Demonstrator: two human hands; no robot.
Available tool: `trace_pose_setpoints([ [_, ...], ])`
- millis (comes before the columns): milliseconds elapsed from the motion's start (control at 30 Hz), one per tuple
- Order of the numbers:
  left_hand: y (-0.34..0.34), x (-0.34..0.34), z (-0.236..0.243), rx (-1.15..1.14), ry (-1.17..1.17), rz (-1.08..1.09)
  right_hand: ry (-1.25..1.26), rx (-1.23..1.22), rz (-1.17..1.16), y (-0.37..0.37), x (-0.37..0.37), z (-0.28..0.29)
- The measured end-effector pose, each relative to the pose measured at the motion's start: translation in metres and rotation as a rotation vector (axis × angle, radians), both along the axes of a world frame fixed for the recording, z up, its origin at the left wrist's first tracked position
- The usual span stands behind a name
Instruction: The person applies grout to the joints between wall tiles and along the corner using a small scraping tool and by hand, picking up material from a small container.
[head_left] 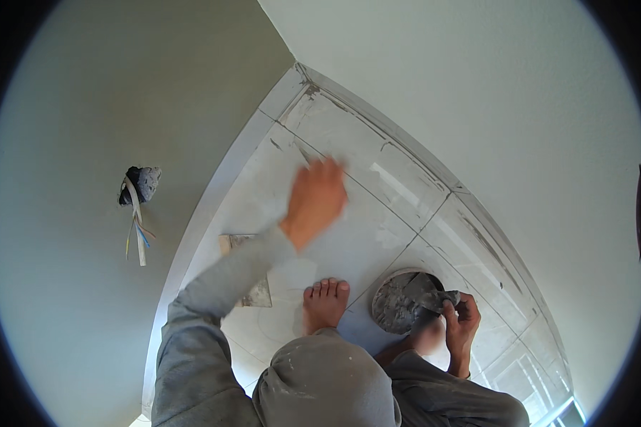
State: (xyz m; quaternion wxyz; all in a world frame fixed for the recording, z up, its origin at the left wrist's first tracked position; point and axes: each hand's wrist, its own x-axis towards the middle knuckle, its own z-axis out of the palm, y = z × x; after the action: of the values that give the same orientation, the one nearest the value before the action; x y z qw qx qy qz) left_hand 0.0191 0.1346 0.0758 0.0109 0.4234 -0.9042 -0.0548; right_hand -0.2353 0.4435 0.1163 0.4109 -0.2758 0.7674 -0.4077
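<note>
My left hand (315,196), smeared by motion, reaches over the tiled floor (377,228) near a joint line; a thin grey shape shows at its fingertips, too blurred to make out. My right hand (460,324) grips a mortar-smeared scraper (434,297) at a round container (402,274) of grey paste, low right. A square board or pad (256,290) with grey smears lies partly behind my left forearm. My bare left foot (326,306) rests on the tiles.
Two walls (85,107) meet ahead in a corner, with skirting tiles (228,167) along their bases and grey smears along the right-hand edge. On the left wall, cables (139,235) hang from a rough hole (142,183). My bent knees take up the lower middle and right.
</note>
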Motion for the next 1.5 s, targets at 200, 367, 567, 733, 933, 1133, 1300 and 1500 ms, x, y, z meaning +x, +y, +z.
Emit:
trace_pose_setpoints([
  [200, -0.134, 0.006, -0.033, -0.294, -0.287, 0.253, 0.015, 0.002, 0.041, -0.006, 0.003, 0.001],
  [367, -0.156, -0.008, -0.045, -0.163, -0.455, 0.262, -0.020, 0.009, 0.009, -0.006, 0.005, -0.004],
  [567, -0.156, -0.006, -0.040, -0.072, -0.489, 0.256, -0.012, 0.019, 0.032, -0.007, 0.003, -0.005],
  [733, -0.145, 0.010, -0.034, -0.059, -0.432, 0.260, -0.022, 0.020, 0.041, -0.006, 0.001, -0.005],
  [933, -0.130, 0.002, -0.004, -0.079, -0.268, 0.245, 0.002, 0.020, 0.035, -0.008, 0.003, -0.003],
  [1133, -0.146, -0.001, -0.011, -0.026, -0.365, 0.305, 0.010, 0.022, 0.046, -0.010, 0.005, -0.003],
  [1300, -0.150, 0.001, -0.028, -0.023, -0.435, 0.279, 0.003, 0.031, 0.025, -0.008, 0.005, -0.004],
  [1500, -0.153, -0.006, -0.029, -0.001, -0.388, 0.257, 0.019, 0.033, 0.055, -0.009, 0.004, -0.005],
])
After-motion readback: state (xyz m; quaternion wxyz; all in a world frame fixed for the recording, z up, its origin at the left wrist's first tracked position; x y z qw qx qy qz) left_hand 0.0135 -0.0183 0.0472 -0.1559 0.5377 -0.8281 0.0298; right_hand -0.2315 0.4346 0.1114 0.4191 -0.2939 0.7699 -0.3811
